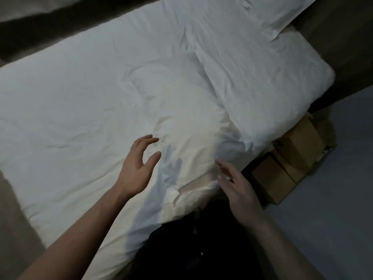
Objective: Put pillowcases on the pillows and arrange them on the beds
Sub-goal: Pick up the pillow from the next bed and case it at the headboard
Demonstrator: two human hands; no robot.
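Note:
A white pillow (252, 77) in a white case lies at the head of the bed, right of centre, with a second white pillow (268, 11) beyond it at the top edge. A white duvet (80, 98) covers the bed and bunches up near the pillow. My left hand (139, 168) hovers just above the duvet's near edge, fingers spread and loosely bent, holding nothing. My right hand (236, 184) is at the bed's near corner below the pillow, fingers straight, empty.
Brown cardboard boxes (288, 162) stand on the grey floor (333, 209) beside the bed, right of my right hand. A dark headboard or wall (343, 37) runs along the upper right. Dark clothing (191, 249) of mine fills the bottom centre.

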